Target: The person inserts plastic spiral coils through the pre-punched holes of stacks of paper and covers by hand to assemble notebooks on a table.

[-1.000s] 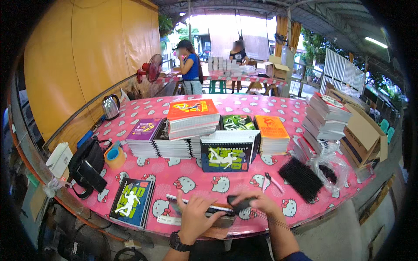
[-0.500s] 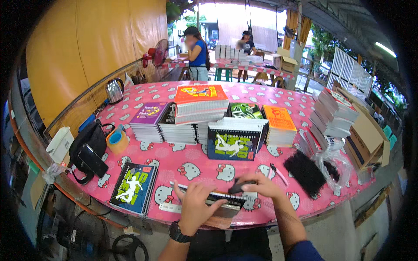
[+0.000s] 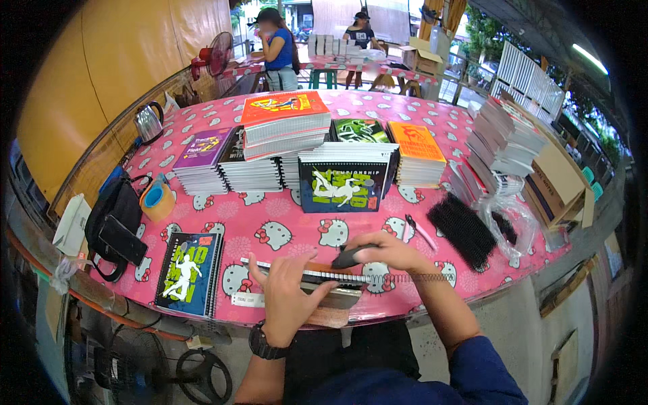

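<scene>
At the table's near edge my left hand (image 3: 289, 287) grips an upright stack of punched pages (image 3: 331, 278), thumb on the near side and fingers over the far side. A thin black spiral coil (image 3: 422, 277) runs along the stack's top edge and sticks out to the right beneath my right wrist. My right hand (image 3: 385, 252) is closed around a dark, rounded object (image 3: 347, 257) just above that edge; its kind I cannot make out. Below the pages a brown board (image 3: 331, 316) shows. To the left lies a spiral notebook (image 3: 189, 275) with a white figure on its cover.
Stacks of notebooks (image 3: 287, 135) stand across the middle. Black coils (image 3: 462, 231), pink-handled pliers (image 3: 424, 233) and a plastic bag (image 3: 520, 236) lie to the right, near a cardboard box (image 3: 557, 179). A tape roll (image 3: 158, 202), black bag (image 3: 108, 226) and phone (image 3: 123, 240) sit left. Two people work behind.
The view has tilted, so the table sits higher and further left in it. More of the coil now shows to the right of the pages. Both hands keep their holds.
</scene>
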`<state>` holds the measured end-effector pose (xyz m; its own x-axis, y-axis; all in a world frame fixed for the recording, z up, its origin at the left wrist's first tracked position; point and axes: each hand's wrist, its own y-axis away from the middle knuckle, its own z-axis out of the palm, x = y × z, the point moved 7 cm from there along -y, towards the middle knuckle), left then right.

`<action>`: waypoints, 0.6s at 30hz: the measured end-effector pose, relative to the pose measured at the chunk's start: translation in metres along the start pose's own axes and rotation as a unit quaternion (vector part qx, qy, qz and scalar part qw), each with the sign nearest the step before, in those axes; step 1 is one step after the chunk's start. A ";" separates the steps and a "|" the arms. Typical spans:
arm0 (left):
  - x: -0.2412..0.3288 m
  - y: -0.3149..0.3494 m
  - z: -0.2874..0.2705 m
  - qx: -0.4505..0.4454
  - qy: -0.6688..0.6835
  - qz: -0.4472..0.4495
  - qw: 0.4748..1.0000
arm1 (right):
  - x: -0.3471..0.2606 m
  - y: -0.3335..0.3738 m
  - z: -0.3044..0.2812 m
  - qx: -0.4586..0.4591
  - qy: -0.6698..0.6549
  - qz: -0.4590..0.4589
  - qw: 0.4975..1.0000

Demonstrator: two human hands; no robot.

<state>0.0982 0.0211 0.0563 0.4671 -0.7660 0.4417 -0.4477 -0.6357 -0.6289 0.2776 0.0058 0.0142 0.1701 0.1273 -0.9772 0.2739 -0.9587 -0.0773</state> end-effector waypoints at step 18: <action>-0.090 0.048 0.039 0.191 0.440 -0.206 0.853 | 0.027 -0.026 0.003 0.053 -0.056 -0.016 0.997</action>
<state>0.0647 0.0630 -0.0386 -0.3032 -0.3680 0.8790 -0.0232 -0.9193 -0.3929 0.2721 0.0335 -0.0106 0.0542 0.1338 -0.9895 0.1747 -0.9770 -0.1225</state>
